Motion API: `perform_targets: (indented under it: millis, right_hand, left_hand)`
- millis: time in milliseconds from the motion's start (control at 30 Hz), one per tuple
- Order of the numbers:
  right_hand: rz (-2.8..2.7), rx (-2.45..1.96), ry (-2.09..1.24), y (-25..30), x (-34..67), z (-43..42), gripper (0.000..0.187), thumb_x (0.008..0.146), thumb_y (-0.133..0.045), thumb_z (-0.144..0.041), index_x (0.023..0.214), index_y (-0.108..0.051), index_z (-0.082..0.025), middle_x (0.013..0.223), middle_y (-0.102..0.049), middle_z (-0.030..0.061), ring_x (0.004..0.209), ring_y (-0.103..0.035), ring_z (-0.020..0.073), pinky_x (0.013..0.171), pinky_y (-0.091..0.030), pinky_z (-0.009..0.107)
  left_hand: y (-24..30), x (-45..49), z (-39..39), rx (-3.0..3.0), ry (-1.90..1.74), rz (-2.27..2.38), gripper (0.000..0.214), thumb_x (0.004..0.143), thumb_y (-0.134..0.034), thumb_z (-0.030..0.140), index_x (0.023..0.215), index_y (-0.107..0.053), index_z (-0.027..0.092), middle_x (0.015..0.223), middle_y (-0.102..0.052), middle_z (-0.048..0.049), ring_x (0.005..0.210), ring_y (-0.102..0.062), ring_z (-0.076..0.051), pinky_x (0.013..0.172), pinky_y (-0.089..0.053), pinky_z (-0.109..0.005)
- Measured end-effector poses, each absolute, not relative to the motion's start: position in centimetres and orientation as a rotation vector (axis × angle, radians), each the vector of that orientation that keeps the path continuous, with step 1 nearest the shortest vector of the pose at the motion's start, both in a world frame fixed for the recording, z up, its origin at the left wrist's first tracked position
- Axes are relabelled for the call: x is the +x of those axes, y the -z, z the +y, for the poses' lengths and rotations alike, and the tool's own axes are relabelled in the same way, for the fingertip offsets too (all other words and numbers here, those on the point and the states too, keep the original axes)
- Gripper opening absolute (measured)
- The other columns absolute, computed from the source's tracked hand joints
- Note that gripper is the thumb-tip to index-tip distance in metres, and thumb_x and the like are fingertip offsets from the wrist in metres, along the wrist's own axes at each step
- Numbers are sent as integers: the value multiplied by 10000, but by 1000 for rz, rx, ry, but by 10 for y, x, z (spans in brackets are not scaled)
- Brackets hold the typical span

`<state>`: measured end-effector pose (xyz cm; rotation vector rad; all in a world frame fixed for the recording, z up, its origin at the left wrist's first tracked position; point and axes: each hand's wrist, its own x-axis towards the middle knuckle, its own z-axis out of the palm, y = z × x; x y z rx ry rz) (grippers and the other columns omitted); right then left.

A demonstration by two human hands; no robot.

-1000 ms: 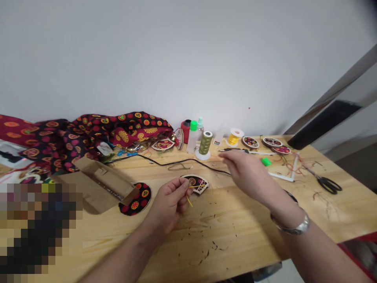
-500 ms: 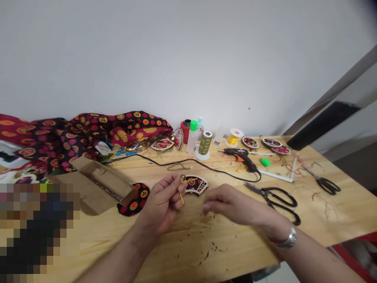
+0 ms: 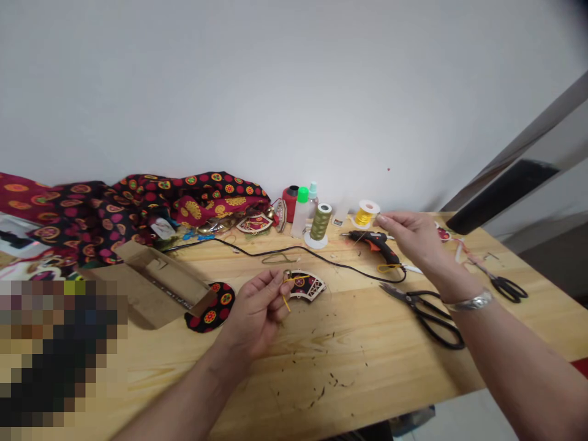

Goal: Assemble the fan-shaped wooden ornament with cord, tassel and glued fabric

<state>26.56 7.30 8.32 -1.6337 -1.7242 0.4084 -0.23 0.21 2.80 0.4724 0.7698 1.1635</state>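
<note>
My left hand is closed, its thumb and fingertips pinching a small brass-coloured piece, perhaps a bell, with a short yellow cord at it. Just past those fingertips is a fan-shaped wooden ornament with dark patterned fabric inside, partly covered by the fingers. Raised at the right, my right hand has thumb and fingers pressed together beside the yellow thread spool. A faint thin thread runs down and left from its fingertips, above the black glue gun.
Large black-handled scissors lie below my right forearm, smaller scissors farther right. A green thread cone and bottles stand by the wall. An open cardboard box, patterned cloth and a black cable occupy the left.
My right hand has moved up and to the right, from beside the ornament to near the yellow spool. My left hand keeps its pinch in nearly the same place.
</note>
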Motion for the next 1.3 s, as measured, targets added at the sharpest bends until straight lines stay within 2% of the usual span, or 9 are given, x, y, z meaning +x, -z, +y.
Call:
perform_targets:
  millis: [200, 367, 467, 533, 667, 733, 967, 1100, 1300]
  right_hand:
    - [-2192, -1765, 91, -76, 250, 71, 239, 800, -505, -142, 957, -685, -138, 987, -670, 129, 960, -573, 241, 835, -427, 360]
    - [-1980, -1292, -650, -80, 195, 46, 243, 867, -443, -210, 977, -656, -176, 956, -694, 62, 887, -630, 163, 821, -481, 333]
    - [-2026, -1084, -967, -75, 163, 26, 392, 844, -409, -117, 1213, -513, -200, 1068, -660, 59, 953, -611, 130, 828, -485, 296]
    - [-2171, -1002, -1103, -69, 151, 13, 469, 788, -444, -51, 1222, -496, -221, 1094, -637, 42, 956, -589, 124, 818, -474, 268]
    - [-2196, -1136, -1262, -61, 159, 3, 217, 816, -511, -182, 1002, -623, -185, 689, -607, -27, 567, -489, 83, 520, -391, 197]
    - [-2247, -1200, -1282, -67, 177, 9, 202, 840, -509, -276, 798, -670, -161, 580, -532, -38, 506, -405, 70, 471, -320, 196]
    - [-1960, -1396, -948, -132, 241, 54, 325, 794, -567, -440, 621, -604, -167, 540, -530, -23, 488, -428, 69, 471, -322, 214]
    - [-1686, -1411, -594, -165, 253, 74, 302, 751, -622, -436, 722, -648, -136, 671, -634, 29, 587, -547, 82, 571, -416, 246]
    - [-1649, -1299, -264, -177, 267, 102, 457, 846, -474, -441, 977, -641, -36, 935, -678, 143, 789, -613, 126, 710, -429, 319]
  left_hand:
    - [-28, -3, 2, 464, -1148, 830, 292, 592, -786, 228, 706, -533, 136, 558, -494, 53, 395, -253, 4, 360, -196, -108]
    - [-29, -2, 2, 495, -1139, 823, 284, 593, -780, 226, 678, -524, 134, 556, -483, 58, 391, -239, 6, 359, -198, -107]
    - [-28, -3, 3, 507, -1159, 803, 255, 627, -763, 234, 696, -542, 127, 565, -475, 59, 395, -234, 7, 359, -199, -107]
    - [-27, -5, 4, 509, -1183, 784, 233, 655, -749, 240, 705, -554, 122, 570, -469, 59, 400, -238, 6, 360, -203, -108]
    - [-25, -7, 5, 469, -1225, 737, 219, 664, -749, 220, 699, -551, 132, 573, -476, 56, 409, -263, 1, 368, -214, -108]
    - [-25, -7, 4, 455, -1211, 747, 224, 659, -754, 219, 715, -555, 134, 574, -481, 54, 406, -258, 3, 367, -211, -106]
    - [-30, -1, 1, 464, -1165, 814, 301, 599, -791, 256, 702, -535, 134, 550, -466, 62, 400, -249, 2, 362, -202, -109]
    - [-27, -2, 2, 485, -1167, 796, 271, 636, -767, 252, 714, -535, 135, 557, -466, 63, 398, -231, 4, 368, -199, -117]
    - [-23, -3, 2, 503, -1160, 776, 262, 656, -755, 252, 704, -525, 134, 557, -465, 66, 392, -221, 8, 363, -181, -116]
